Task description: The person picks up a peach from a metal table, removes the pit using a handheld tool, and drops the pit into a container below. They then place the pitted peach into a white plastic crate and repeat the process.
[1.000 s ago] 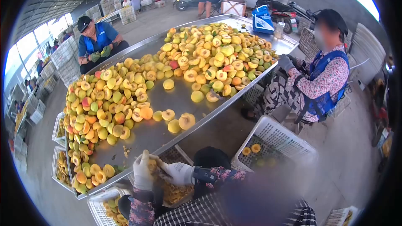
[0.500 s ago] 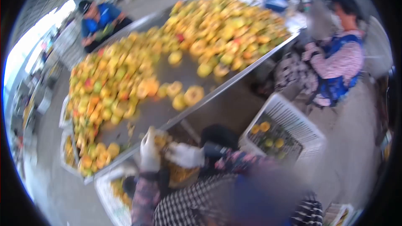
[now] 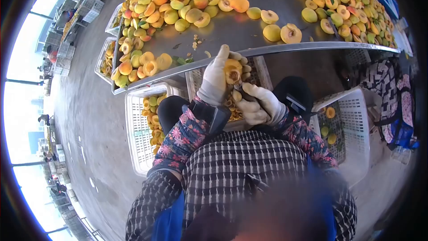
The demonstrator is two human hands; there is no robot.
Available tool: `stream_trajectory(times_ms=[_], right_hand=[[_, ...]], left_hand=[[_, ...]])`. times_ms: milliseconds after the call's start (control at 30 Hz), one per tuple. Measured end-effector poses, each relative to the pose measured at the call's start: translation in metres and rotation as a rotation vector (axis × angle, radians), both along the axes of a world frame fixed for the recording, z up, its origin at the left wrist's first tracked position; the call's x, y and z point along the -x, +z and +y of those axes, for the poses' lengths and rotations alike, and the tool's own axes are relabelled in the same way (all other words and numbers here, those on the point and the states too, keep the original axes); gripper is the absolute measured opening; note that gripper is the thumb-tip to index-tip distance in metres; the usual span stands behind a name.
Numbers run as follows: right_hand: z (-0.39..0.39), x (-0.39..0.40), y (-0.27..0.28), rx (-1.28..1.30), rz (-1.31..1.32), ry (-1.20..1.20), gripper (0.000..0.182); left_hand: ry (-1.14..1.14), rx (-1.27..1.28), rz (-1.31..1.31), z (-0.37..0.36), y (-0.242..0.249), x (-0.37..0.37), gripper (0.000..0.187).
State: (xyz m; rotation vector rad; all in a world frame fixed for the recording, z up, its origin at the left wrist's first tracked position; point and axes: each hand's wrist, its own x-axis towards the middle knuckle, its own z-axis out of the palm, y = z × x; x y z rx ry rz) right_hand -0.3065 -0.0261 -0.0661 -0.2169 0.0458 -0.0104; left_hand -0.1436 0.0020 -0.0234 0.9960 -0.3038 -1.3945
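Note:
My left hand [image 3: 214, 80], in a white glove, is closed around a yellow peach half [image 3: 232, 68], its hollowed cut face turned up. Close against the lower edge of that half is my right hand [image 3: 258, 107], also gloved, with the fingers curled. It grips a small metal-tipped tool [image 3: 238, 87], mostly hidden by the fingers. Both hands are just in front of the table's metal rim, above a crate [image 3: 263, 73] that holds peach pieces. Several cut halves lie on the table near the rim, among them one peach half with its stone [image 3: 291, 33].
The metal table [image 3: 232, 27] carries large heaps of peaches [image 3: 174, 4]. A white crate of peach halves [image 3: 136, 138] stands at my left, another white crate [image 3: 356, 138] with a few peaches at my right. A co-worker's checkered clothing [image 3: 383, 80] shows at the far right.
My view has swung to the right and down, so the table sits higher in the picture and the hands are nearer the middle. The peach half in my left hand now shows clearly.

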Motion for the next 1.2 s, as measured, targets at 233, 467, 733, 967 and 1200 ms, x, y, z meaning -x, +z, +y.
stream_trajectory(times_ms=[233, 467, 733, 967, 1200], right_hand=[[0.013, -0.002, -0.023, 1.619, 0.487, 0.081, 0.053], [0.010, -0.006, -0.030, 1.736, 0.512, 0.186, 0.056], [0.010, 0.000, -0.041, 1.717, 0.509, 0.140, 0.052], [0.012, 0.003, -0.047, 1.699, 0.502, 0.037, 0.042], [0.006, 0.008, -0.023, 1.669, 0.358, -0.020, 0.037]], left_hand=[[0.121, -0.124, -1.462, 0.050, -0.005, -0.115, 0.034], [-0.042, -0.070, -1.839, 0.000, 0.021, -0.117, 0.044], [-0.536, 0.437, -1.787, -0.158, -0.020, 0.019, 0.052], [-0.686, 0.228, -1.541, -0.194, -0.049, 0.014, 0.050], [-0.113, 0.180, 0.278, -0.085, 0.027, -0.038, 0.037]])
